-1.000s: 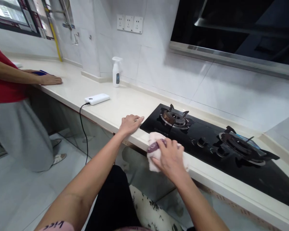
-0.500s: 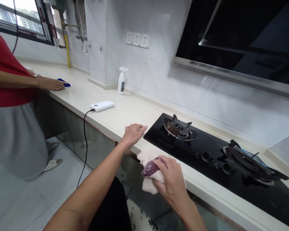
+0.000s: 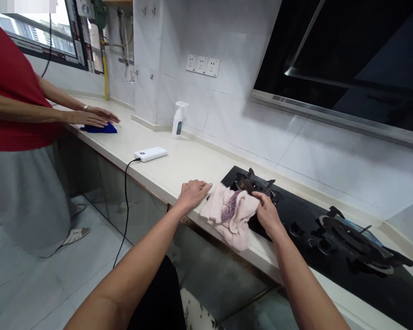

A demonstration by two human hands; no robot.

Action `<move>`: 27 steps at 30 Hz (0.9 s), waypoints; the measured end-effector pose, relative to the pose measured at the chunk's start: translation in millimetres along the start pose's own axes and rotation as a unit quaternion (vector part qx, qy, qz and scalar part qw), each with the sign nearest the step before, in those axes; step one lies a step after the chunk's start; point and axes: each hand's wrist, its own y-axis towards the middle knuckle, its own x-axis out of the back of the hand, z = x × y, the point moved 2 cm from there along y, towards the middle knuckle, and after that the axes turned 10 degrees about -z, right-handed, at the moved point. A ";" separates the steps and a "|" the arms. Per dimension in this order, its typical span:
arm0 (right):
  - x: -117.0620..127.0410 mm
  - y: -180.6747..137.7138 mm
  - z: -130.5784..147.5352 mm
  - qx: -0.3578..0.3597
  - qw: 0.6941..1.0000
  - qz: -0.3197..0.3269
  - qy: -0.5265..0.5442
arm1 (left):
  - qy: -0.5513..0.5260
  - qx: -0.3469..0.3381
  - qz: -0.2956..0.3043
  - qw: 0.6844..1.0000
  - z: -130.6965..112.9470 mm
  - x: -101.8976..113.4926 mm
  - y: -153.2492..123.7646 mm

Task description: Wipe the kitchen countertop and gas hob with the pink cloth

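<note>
While the left hand (image 3: pixel 193 194) lies spread flat on the cream stone countertop (image 3: pixel 179 167), the right hand (image 3: pixel 267 214) pinches one pale pink cloth (image 3: pixel 229 217) between thumb and fingers, the cloth draped over the counter and the edge of the black glass gas hob (image 3: pixel 289 201), partly over the nearer of two burners (image 3: pixel 253 184). Farther left: one white spray bottle (image 3: pixel 178 120), one white power bank (image 3: pixel 150 154) with black cable (image 3: pixel 126 206). A person in a red top (image 3: pixel 13 91) presses two hands (image 3: pixel 96 118) on one blue cloth (image 3: pixel 99 129).
</note>
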 end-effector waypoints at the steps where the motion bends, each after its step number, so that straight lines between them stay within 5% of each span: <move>1: 1.7 0.2 -9.0 -0.032 0.999 -0.009 0.007 | -0.001 -0.001 0.002 1.000 0.1 -0.6 0.0; 4: 12.4 -6.3 -21.3 -0.082 0.995 -0.047 0.032 | 0.000 -0.003 0.007 1.000 -0.3 -2.6 0.1; 7: 20.7 -13.2 -6.6 0.014 0.997 -0.075 -0.016 | 0.001 -0.002 0.004 1.000 -0.5 -3.8 0.6; 10: 17.6 -17.8 9.7 0.102 0.988 -0.030 -0.110 | -0.003 -0.003 0.013 1.000 0.4 -4.7 0.5; 16: 10.4 -22.0 -10.9 0.029 0.989 0.082 -0.115 | -0.026 -0.033 0.013 0.999 -0.4 -4.2 -1.4; 21: 29.5 -32.2 0.0 0.093 0.991 0.095 -0.035 | -0.112 -0.102 0.030 0.988 -22.7 -5.4 -4.0; 27: 51.0 -57.4 16.7 0.140 0.982 0.096 -0.077 | -0.122 -0.152 0.105 0.975 -56.6 0.8 -11.8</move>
